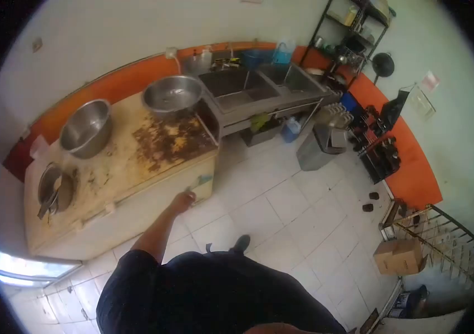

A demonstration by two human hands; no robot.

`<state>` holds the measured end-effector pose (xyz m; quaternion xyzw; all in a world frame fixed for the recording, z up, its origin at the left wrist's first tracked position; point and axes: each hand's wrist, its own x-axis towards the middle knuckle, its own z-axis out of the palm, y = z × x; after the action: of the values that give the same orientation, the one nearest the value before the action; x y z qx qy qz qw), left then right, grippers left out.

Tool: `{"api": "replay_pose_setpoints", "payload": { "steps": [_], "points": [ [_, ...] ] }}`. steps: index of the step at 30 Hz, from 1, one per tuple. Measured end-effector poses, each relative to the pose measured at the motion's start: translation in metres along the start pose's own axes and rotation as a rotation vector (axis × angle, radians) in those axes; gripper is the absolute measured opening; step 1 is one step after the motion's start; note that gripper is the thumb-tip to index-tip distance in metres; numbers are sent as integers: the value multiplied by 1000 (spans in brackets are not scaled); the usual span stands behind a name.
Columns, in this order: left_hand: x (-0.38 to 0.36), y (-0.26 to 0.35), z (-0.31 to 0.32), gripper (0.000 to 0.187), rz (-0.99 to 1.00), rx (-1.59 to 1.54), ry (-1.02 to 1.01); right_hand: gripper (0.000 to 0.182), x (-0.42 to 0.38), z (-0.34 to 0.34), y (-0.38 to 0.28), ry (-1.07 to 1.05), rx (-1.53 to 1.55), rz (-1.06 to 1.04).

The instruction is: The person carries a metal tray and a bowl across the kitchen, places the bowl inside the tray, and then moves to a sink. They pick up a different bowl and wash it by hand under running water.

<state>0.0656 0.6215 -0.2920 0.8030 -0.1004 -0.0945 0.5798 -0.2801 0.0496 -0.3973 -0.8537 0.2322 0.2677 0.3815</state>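
My left hand (183, 201), on an outstretched arm, is closed beside the front face of the worn, pale worktop unit (120, 172). A small pale and green item (199, 182) shows just beyond its fingers; whether it is held is too blurred to tell. On the unit's top are a wide metal basin (173, 94), a second metal bowl (87, 129) and a pot (56, 189) with utensils in it. A dark, stained patch (173, 139) covers its right end. Only a strip of skin shows at the bottom edge; my right hand is out of view.
Past the unit stands a metal double sink (242, 92), with a grey bin (320, 147) to its right. Farther right are a wall rack (379, 133), a cardboard box (398, 257) and a metal railing (443, 236). Shelving (354, 39) rises at the back. The floor is tiled.
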Motion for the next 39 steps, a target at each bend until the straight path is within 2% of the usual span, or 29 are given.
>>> {"api": "replay_pose_setpoints", "payload": {
  "steps": [2, 4, 5, 7, 8, 9, 10, 11, 13, 15, 16, 18, 19, 20, 21, 23, 24, 25, 26, 29, 31, 32, 33, 35, 36, 37, 39],
  "points": [
    [64, 32, 4, 28, -288, -434, 75, 29, 45, -24, -1, -19, -18, -21],
    [113, 83, 18, 44, -340, -990, 208, 29, 99, -58, 3, -60, -80, -68],
    [128, 102, 19, 44, -345, -995, 227, 29, 127, -76, -1, -79, -123, -113],
    [144, 123, 16, 83, -348, -1116, 236, 29, 190, -113, -12, -108, -205, -235],
    [154, 128, 13, 83, -362, -1121, 263, 29, 223, -131, -19, -124, -213, -302],
    [171, 134, 5, 89, -369, -1128, 353, 29, 260, -149, -29, -169, -93, -370],
    [190, 140, -6, 95, -371, -1133, 440, 29, 297, -169, -41, -300, 294, -407],
    [210, 142, -16, 95, -375, -1138, 462, 29, 332, -189, -59, -499, 725, -409],
    [245, 138, -36, 79, -268, -1275, 638, 35, 359, -228, -151, -162, 218, -310],
    [283, 137, -54, 81, -220, -1281, 718, 35, 377, -263, -231, -69, 66, -497],
    [301, 138, -61, 83, -162, -1275, 775, 35, 387, -272, -262, -78, 51, -498],
    [337, 147, -71, 85, -134, -1294, 829, 26, 419, -286, -307, -45, 238, -448],
    [354, 152, -76, 86, -110, -1301, 868, 26, 433, -290, -320, -50, 228, -447],
    [376, 158, -80, 79, -180, -1331, 1017, 29, 457, -287, -318, -107, 333, -444],
    [392, 154, -87, 79, -189, -1335, 1019, 33, 469, -287, -320, -162, 440, -433],
    [422, 140, -95, 59, -110, -1471, 1029, 31, 478, -294, -322, -163, 68, -382],
    [439, 117, -102, 59, -121, -1485, 1043, 32, 511, -283, -277, -142, -181, -520],
    [456, 80, -106, 50, -77, -1456, 1057, 33, 545, -273, -233, -89, -421, -661],
    [467, 71, -106, 41, -37, -1422, 1069, 33, 554, -285, -239, -82, -462, -665],
    [500, 53, -97, 35, 31, -1432, 1123, 34, 592, -324, -270, -3, -630, -720],
    [506, 52, -75, 36, -41, -1335, 1153, 35, 590, -345, -272, 41, -748, -747],
    [511, 59, -69, 37, -83, -1230, 1162, 36, 566, -352, -317, 64, -798, -766],
    [522, 67, -63, 37, -95, -1219, 1169, 32, 566, -382, -388, -41, -696, -473],
    [546, 107, -48, 40, -306, -1089, 1448, 24, 563, -397, -445, 96, 286, -377],
    [552, 118, -41, 41, -159, -1071, 1406, 22, 564, -408, -513, 141, 366, -346],
    [557, 100, -38, 41, -154, -1063, 1430, 22, 586, -416, -541, 158, 296, -421],
    [567, 46, -24, 42, -254, -818, 1363, 23, 623, -433, -614, 56, 363, -546]
  ]
}}
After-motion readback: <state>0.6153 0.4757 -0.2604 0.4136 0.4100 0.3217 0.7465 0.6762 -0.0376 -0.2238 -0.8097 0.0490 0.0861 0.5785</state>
